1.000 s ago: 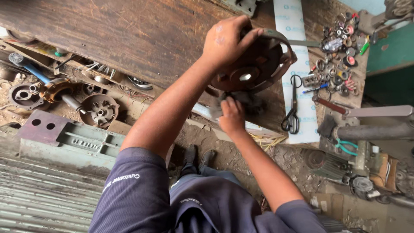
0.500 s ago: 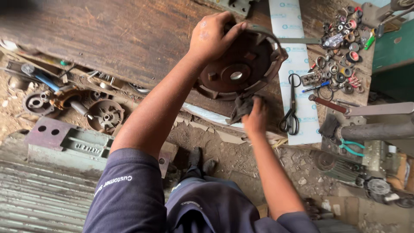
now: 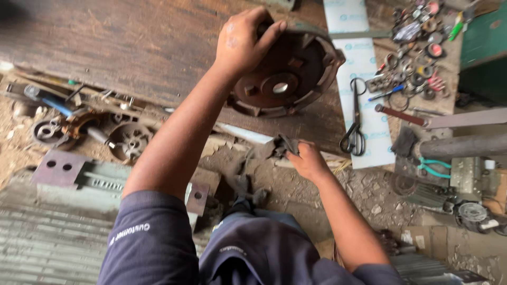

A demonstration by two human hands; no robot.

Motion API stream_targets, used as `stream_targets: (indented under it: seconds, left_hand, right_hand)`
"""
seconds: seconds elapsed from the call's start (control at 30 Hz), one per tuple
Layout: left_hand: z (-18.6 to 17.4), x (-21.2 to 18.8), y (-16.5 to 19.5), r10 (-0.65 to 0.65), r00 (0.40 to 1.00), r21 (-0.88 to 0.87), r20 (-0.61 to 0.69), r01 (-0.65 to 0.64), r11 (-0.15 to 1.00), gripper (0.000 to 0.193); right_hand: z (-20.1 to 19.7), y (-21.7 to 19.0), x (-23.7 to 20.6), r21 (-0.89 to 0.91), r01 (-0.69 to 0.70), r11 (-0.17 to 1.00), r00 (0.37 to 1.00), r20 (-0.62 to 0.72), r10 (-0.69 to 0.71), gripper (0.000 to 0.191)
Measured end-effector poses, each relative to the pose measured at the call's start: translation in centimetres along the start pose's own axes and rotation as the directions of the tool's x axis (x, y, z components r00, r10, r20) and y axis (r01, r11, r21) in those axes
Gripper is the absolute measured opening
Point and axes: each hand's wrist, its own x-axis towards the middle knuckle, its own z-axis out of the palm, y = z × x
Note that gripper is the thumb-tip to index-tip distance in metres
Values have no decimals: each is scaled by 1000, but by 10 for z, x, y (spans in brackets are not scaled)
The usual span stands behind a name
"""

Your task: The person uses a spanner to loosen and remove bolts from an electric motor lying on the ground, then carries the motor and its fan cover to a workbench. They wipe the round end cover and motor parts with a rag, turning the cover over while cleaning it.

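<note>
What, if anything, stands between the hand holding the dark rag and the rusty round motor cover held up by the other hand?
Nothing visible does. The right hand grips the rag just below the motor cover, which the left hand holds at its upper rim; only open space separates them.

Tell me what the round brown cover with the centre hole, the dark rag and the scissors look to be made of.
Round brown cover, gripped by the left hand: probably cast metal, matt, rust-coloured, with thick ribs. Dark rag in the right hand: soft cloth, crumpled and grimy. Scissors: apparently steel blades with black, perhaps plastic, handle loops.
</note>
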Motion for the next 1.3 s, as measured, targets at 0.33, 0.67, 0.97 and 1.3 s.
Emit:
stream_targets:
  seconds: [0.33,0.67,0.97,1.3]
  left_hand:
    - [4,-2,-5,21,999,29,-31,-20,999,43]
    - [3,-9,0,6,998,2,-62,-6,1000,43]
    - [-9,-12,9,-28,996,-10,-84,27,1000,43]
    - [-8,-9,11,-69,997,47,-23,70,996,41]
  right_hand:
    - [4,-43,47,-871,143,470,798,-180,-576,27]
    - [35,-13,60,-781,70,621,865,-262,-427,32]
    - [-51,70,44,966,-19,258,917,-86,389,32]
    - [-3,-35,63,-643,149,752,772,-399,-494,33]
